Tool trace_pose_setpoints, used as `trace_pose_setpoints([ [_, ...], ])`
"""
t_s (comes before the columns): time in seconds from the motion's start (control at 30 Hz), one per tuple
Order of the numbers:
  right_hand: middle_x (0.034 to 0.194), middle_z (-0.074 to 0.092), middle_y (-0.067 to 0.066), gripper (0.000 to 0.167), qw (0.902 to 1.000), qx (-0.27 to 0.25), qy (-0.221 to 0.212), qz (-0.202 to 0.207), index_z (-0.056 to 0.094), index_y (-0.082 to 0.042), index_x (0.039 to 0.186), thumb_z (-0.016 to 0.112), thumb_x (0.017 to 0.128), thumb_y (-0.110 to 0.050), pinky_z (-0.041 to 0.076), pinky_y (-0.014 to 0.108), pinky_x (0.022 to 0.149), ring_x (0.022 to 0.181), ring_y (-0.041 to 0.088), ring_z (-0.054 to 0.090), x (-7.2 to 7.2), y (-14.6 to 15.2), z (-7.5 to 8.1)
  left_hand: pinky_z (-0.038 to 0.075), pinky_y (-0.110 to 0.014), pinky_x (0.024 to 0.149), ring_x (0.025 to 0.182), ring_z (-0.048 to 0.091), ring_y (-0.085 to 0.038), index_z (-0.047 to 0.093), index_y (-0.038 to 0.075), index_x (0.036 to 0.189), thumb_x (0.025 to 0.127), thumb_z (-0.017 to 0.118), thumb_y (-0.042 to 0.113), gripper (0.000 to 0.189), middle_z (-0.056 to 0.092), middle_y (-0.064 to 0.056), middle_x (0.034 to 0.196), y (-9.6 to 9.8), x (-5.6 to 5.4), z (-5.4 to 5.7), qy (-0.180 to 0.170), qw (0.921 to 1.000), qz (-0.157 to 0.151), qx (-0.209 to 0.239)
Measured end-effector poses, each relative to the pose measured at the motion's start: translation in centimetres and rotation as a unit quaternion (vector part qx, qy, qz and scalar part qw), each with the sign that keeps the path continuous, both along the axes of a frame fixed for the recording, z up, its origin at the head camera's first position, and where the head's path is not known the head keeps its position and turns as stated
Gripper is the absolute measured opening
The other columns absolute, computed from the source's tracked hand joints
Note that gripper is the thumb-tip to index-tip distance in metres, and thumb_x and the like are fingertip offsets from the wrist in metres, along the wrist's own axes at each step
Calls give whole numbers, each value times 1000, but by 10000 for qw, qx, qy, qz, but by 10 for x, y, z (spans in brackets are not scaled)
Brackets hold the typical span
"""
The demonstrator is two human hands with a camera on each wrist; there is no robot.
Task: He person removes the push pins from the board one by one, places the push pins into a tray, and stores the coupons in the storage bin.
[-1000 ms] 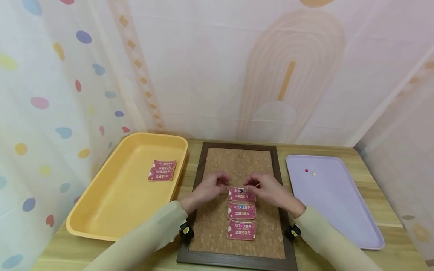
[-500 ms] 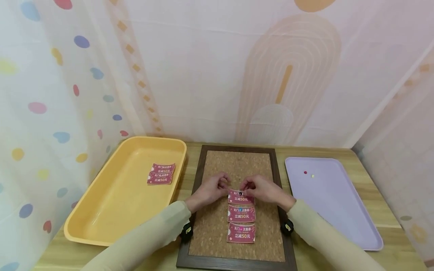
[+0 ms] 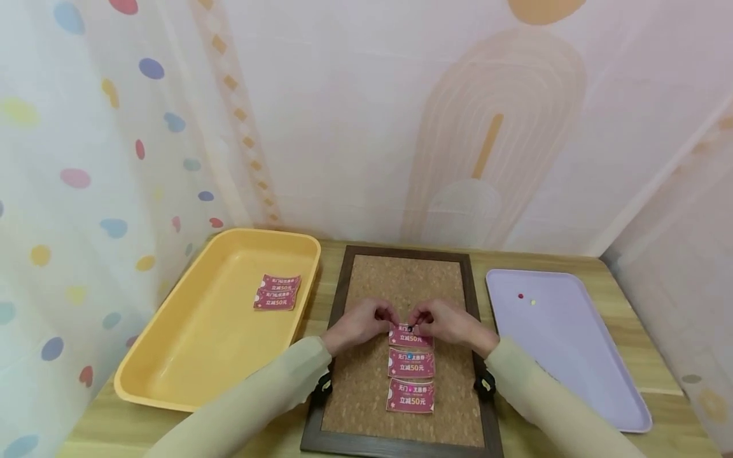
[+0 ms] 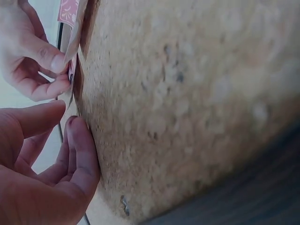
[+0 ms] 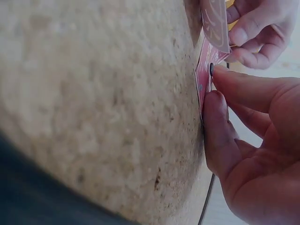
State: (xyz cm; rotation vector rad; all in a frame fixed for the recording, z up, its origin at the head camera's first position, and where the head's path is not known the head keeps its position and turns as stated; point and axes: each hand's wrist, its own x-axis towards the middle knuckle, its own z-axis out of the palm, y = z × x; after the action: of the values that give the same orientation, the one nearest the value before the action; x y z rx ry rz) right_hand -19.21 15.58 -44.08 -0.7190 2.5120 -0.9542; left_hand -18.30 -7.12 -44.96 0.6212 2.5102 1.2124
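- Grip of the right hand (image 3: 449,323), head view: bent fingertips at the black pin (image 3: 410,329) on the top coupon (image 3: 413,340); I cannot tell whether they pinch it.
- Left hand (image 3: 368,319), same view: fingers bent at that coupon's upper left corner; whether they grasp it cannot be told.
- 3 coupons form a column on the cork board (image 3: 355,401): the bottom coupon (image 3: 410,402) nearest the board's near edge, with a pink pin (image 3: 410,388); the middle coupon (image 3: 411,368) above, with a blue pin (image 3: 409,356); the top coupon farthest from that edge.
- Toward the counter's (image 3: 608,289) left edge sits a yellow tray (image 3: 206,318), with 2 overlapping coupons (image 3: 277,293) near its right edge.
- Toward the counter's right edge, a lilac tray (image 3: 572,350) bears 1 red pin (image 3: 520,296) and 1 yellow pin (image 3: 533,302) near its far left corner.
- Left wrist view: a gap shows between the left hand's fingertips, just beside the coupon's edge.
- Right wrist view: 1 right fingertip touches the black pin, seen edge-on; another lies lower, at the coupon's edge.
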Motion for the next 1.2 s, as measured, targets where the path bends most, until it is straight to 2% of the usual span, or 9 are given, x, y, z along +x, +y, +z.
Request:
trace_pose_setpoints([
  [0.3,90,71,-2,5,9998,126,156,-96,74,-7,100,73,95,-6,50,27,68,77,8,60,1,-3,0,46,-27,68,75,56,-11,75,8,94,94,68,-1,11,68,2,85,0,-7,1,-84,9998,-91,-135],
  [0.67,86,69,-4,1,9996,133,163,-186,75,-8,94,75,94,-7,48,27,64,73,8,58,1,-7,1,46,-26,68,75,57,-10,75,8,92,93,70,-1,10,70,1,85,0,-6,1,2,9998,-136,-143],
  [0.93,81,65,-4,10,9996,135,186,-163,73,-11,91,73,92,-1,45,26,62,71,10,55,1,-9,-3,46,-25,69,77,57,-10,76,7,91,91,69,-4,14,72,-1,87,0,-6,-2,79,9997,-117,-202],
  [1.2,81,64,-3,10,9998,28,76,-165,71,-10,89,73,92,0,46,26,62,71,11,55,0,-8,-5,47,-25,69,76,57,-9,76,6,91,91,71,-3,10,72,-1,86,2,-6,-1,10,9998,-88,-184],
])
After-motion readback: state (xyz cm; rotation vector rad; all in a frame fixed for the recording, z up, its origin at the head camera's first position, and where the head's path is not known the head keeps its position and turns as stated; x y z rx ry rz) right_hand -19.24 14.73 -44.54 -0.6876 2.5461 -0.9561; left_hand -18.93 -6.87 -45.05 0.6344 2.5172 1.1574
